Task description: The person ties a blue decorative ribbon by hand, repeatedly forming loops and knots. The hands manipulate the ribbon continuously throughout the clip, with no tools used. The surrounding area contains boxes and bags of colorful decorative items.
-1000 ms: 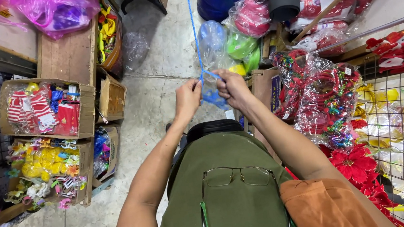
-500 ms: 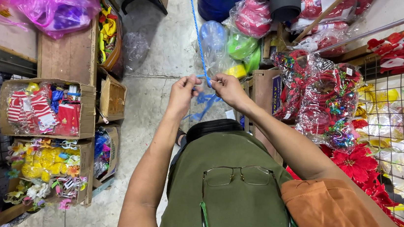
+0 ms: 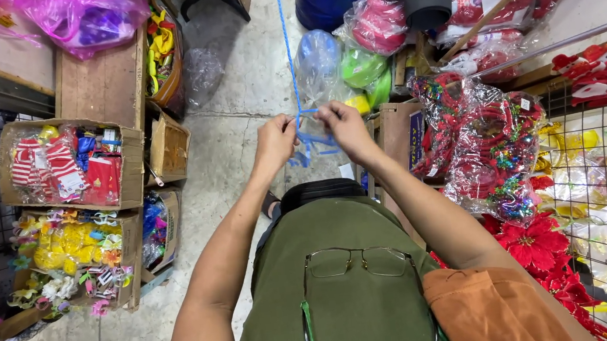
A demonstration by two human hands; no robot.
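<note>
**Both hands working a blue cord at chest height**

The left hand (image 3: 274, 140) and the right hand (image 3: 343, 123) are held close together in front of the body, each pinching the thin blue cord (image 3: 287, 61). The cord runs straight up and away from the hands out of the top of the view, while a short stretch spans flat between the 2 pinches and loose loops hang just below the fingers. It looks like a knot or a loop is being formed.

To do this well, I judge the pinches should stay tight and near each other, so the span stays taut and the hanging loops do not tangle; the upward line wants steady tension, not a jerk.

Just beyond the right hand lies a clear bag of coloured balls (image 3: 342, 67); to the right of it hangs a bag of red tinsel ornaments (image 3: 490, 149). Well to the left of the left hand sit cardboard boxes of small toys (image 3: 66, 167) on the floor (image 3: 231, 148).
</note>
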